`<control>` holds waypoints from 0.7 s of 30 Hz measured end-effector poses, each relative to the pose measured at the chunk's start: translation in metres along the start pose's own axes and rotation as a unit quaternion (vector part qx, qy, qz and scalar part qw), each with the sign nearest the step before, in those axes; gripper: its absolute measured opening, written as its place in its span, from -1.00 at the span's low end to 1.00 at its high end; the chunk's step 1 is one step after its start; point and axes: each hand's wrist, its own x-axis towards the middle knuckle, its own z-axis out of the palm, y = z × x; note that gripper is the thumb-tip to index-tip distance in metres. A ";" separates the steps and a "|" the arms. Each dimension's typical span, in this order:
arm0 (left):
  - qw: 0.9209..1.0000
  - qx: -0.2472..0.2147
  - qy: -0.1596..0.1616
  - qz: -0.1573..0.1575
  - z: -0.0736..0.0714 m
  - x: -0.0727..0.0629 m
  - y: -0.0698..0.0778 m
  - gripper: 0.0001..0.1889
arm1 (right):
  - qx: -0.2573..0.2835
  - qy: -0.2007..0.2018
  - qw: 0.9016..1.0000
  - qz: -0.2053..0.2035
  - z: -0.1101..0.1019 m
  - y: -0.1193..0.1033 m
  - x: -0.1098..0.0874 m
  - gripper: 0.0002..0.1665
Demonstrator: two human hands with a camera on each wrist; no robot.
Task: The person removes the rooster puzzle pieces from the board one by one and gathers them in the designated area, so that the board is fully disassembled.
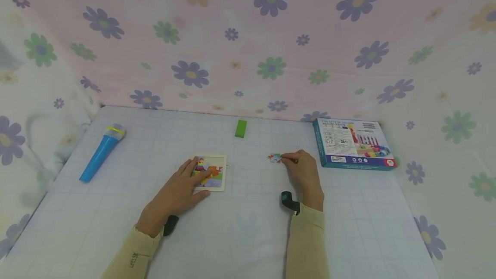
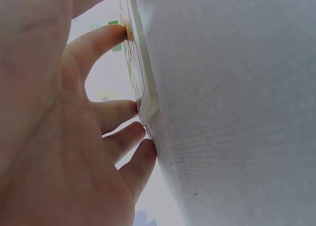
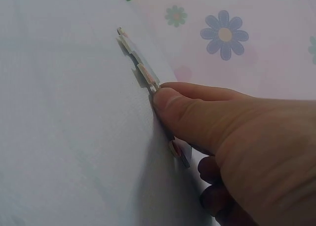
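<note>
A small square jigsaw puzzle (image 1: pixel 218 183) in a pale frame lies on the table, its picture brightly coloured. My left hand (image 1: pixel 176 190) rests over its left side, fingers spread and mostly straight. In the left wrist view the index fingertip (image 2: pixel 118 32) presses on the picture, while other fingertips sit at the frame's edge (image 2: pixel 148 107). Farther right, my right hand (image 1: pixel 304 171) pinches a colourful jigsaw piece (image 1: pixel 274 157) between thumb and index finger. The right wrist view shows the piece (image 3: pixel 146 75) nearly edge-on, close over the tabletop, its near part partly hidden by the thumb.
A green block (image 1: pixel 240 128) lies near the table's back edge. To the left is a blue toy microphone (image 1: pixel 101 154); at the back right sits a flat printed box (image 1: pixel 354 144). Flower-patterned cloth (image 1: pixel 232 51) hangs behind the white-covered table (image 1: pixel 248 244).
</note>
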 end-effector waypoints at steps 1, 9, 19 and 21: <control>1.000 -0.001 0.000 0.000 0.000 0.000 0.000 -0.33 | 0.001 -0.001 1.000 0.001 0.000 0.000 0.000 -0.75; 1.000 -0.004 0.003 0.000 0.001 0.000 0.000 -0.34 | 0.004 -0.005 1.000 0.007 0.000 0.001 0.000 -0.74; 1.000 -0.002 0.008 0.003 0.002 0.000 -0.002 -0.33 | 0.009 -0.004 1.000 0.010 -0.001 -0.001 -0.001 -0.72; 1.000 0.000 0.010 0.005 0.003 0.000 -0.002 -0.33 | 0.010 -0.003 1.000 0.011 0.000 -0.002 -0.001 -0.72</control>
